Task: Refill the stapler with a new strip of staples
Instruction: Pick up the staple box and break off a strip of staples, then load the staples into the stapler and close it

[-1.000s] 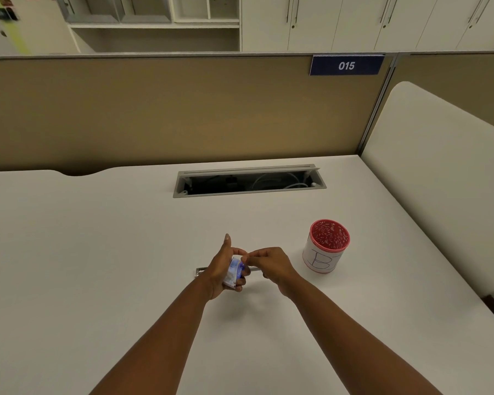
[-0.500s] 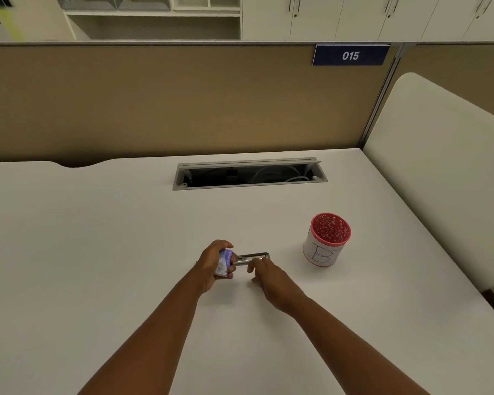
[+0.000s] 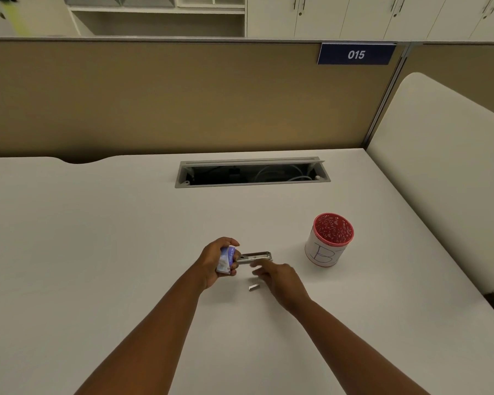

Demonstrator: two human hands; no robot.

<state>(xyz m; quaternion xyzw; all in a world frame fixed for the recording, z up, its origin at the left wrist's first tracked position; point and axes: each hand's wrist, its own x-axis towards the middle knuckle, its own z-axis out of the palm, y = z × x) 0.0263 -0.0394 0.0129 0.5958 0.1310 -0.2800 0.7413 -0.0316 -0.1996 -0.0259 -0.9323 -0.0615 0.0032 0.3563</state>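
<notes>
One head-worn wide-angle camera looks forward and down across a white desk (image 3: 97,252) toward its far edge and the tan partition (image 3: 154,95) (cabinets beyond); both forearms enter from the near edge, close below.

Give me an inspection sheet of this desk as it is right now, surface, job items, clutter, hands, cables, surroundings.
Surface: white desk, bare apart from the items below.
Job's things: stapler lying open, metal channel showing; short staple strip loose on desk.
Clutter: red mesh cup marked B.
Hands: left hand grips small blue-white box; right hand open, holding nothing.
Cables: white ones inside the open cable tray.
Surroundings: tan partition, sign 015.
</notes>
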